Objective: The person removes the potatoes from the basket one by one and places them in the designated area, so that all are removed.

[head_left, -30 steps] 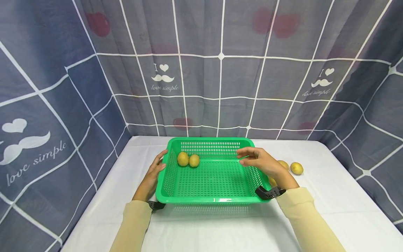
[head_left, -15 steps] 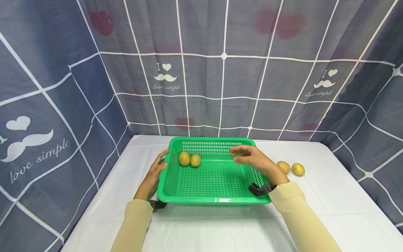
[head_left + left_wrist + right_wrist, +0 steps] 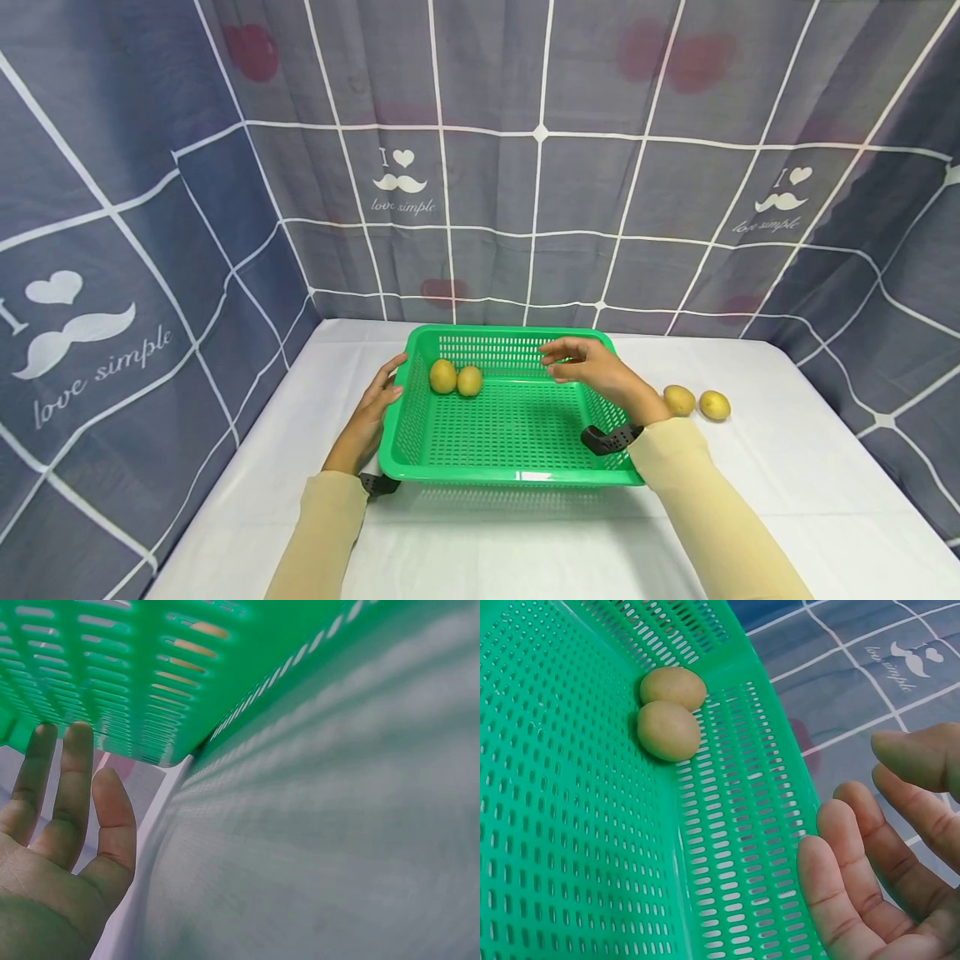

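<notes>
- My left hand rests with straight, relaxed fingers against the outer left wall of the green basket, which sits on the white table.
- My right hand hovers over the basket's far right part, its grip spread loosely and holding nothing.
- Two potatoes lie touching each other inside the basket, near its far left corner.
- Two more potatoes lie side by side on the table, just right of the basket.
- A checked curtain hangs behind.
</notes>
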`<control>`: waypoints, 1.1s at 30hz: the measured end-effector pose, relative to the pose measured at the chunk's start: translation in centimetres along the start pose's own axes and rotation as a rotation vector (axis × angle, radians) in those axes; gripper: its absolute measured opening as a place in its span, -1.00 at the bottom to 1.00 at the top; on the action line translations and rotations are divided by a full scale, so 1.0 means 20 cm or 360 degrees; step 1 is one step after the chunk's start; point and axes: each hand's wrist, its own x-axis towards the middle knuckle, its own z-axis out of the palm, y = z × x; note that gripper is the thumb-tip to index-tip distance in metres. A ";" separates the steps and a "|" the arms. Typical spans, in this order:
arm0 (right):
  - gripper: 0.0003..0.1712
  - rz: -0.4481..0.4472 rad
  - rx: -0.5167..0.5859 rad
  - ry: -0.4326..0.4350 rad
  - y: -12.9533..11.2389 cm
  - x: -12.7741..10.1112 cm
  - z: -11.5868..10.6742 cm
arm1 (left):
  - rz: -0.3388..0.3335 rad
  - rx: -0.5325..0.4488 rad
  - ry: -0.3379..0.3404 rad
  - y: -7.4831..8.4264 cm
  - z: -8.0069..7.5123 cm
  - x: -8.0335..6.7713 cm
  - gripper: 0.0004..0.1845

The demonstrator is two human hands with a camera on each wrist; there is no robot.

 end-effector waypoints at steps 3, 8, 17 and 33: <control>-0.39 0.0013 0.0012 -0.0025 0.00 0.03 0.01 | -0.0001 -0.0003 0.0003 0.00 0.00 0.01 -0.28; -0.37 0.0031 0.0037 -0.0047 0.01 0.07 0.03 | 0.0001 0.0006 0.0003 0.00 0.00 0.01 -0.28; -0.39 0.0079 0.0117 -0.0080 0.04 0.15 0.07 | -0.0044 -0.0054 0.0005 0.01 0.01 0.00 -0.28; -0.40 0.0147 0.0146 -0.0061 0.06 0.26 0.18 | -0.0005 -0.0006 -0.0002 0.01 0.00 0.01 -0.26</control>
